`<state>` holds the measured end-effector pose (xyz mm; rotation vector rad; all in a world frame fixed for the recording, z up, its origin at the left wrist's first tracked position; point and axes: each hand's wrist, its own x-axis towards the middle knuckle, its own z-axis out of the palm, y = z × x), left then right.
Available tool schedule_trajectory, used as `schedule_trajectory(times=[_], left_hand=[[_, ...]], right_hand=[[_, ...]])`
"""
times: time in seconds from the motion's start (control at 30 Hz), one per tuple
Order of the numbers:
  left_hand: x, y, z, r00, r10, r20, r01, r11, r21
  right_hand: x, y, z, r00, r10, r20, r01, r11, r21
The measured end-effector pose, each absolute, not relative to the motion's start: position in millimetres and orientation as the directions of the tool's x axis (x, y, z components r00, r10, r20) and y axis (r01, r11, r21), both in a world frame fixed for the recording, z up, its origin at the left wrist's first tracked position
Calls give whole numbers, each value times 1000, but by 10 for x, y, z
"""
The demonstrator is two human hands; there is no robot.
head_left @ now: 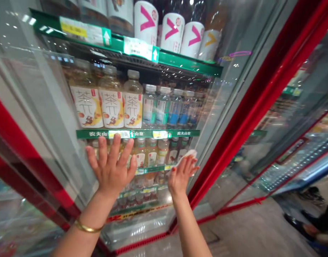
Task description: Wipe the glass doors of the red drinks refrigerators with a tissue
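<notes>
My left hand (112,166) is spread with its fingers apart against the glass door of a drinks cooler, holding nothing; a gold bangle (88,227) circles the wrist. To its right, my right hand (181,175) has bent fingers on a white cloth or tissue (190,155) at the glass, near the door's right side. Behind the glass, tea bottles with white labels (111,109) and smaller clear bottles (162,107) line a green-edged shelf (142,134). Smaller bottles (152,153) stand on the shelf below, partly hidden by my hands.
Large bottles with pink marks (172,32) fill the top shelf. A red door frame (249,103) slants along the right, another red frame (32,153) along the left. At the lower right, a person's feet in dark shoes (297,225) rest on the grey floor (246,232).
</notes>
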<state>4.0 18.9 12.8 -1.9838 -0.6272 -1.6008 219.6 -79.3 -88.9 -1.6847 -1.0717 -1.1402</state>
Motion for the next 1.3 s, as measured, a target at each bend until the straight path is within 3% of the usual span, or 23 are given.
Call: schedule_trajectory(times=[0.07, 0.13, 0.27, 0.33, 0.4, 0.5, 0.57, 0.63, 0.73, 0.8, 0.9, 0.97, 1.03, 1.1, 1.23, 1.3], left_hand=[[26, 187, 115, 192, 44, 980, 634, -768, -90], [16, 183, 106, 188, 61, 980, 643, -762, -76], [4, 196, 92, 204, 62, 977, 662, -744, -91], [3, 207, 89, 214, 48, 976, 662, -741, -109], [8, 214, 86, 221, 36, 975, 660, -741, -122], [20, 217, 68, 205, 32, 978, 661, -742, -114], [25, 217, 50, 193, 52, 980, 657, -748, -89], [25, 215, 40, 186, 72, 980, 643, -763, -66], [26, 201, 59, 181, 70, 981, 637, -769, -63], [33, 188, 88, 191, 61, 980, 654, -752, -81], [55, 170, 124, 203, 35, 978, 673, -731, -114], [71, 161, 133, 193, 27, 981, 685, -719, -115], [79, 156, 132, 182, 27, 983, 699, -706, -110], [76, 154, 129, 181, 21, 983, 705, -700, -116], [61, 154, 124, 183, 17, 983, 708, -696, -120], [65, 152, 120, 178, 26, 984, 708, -698, -110]], right_hand=[[2401, -832, -676, 409, 60, 910, 869, -329, -369], [2385, -779, -439, 391, 63, 918, 888, -290, -358], [2015, -730, -523, -84, 275, 958, 983, -137, 126], [2019, -834, -731, -153, 288, 945, 969, -146, 201], [2213, -961, -802, -34, 239, 970, 972, -219, 88], [2496, -981, -517, 244, 87, 966, 933, -291, -210], [2441, -849, -273, 322, 61, 945, 913, -282, -293], [2200, -700, -225, 202, 146, 968, 959, -229, -165], [1890, -658, -599, -135, 293, 947, 982, -88, 167], [1956, -772, -899, -179, 316, 932, 975, -70, 211], [2370, -944, -898, 44, 226, 973, 981, -196, 2], [2557, -920, -584, 222, 113, 968, 948, -256, -188], [2490, -796, -258, 307, 60, 950, 925, -255, -283], [2215, -673, -148, 231, 122, 965, 956, -212, -203], [1846, -705, -635, -117, 312, 943, 987, -66, 145], [2022, -845, -854, -76, 318, 945, 987, -110, 116]])
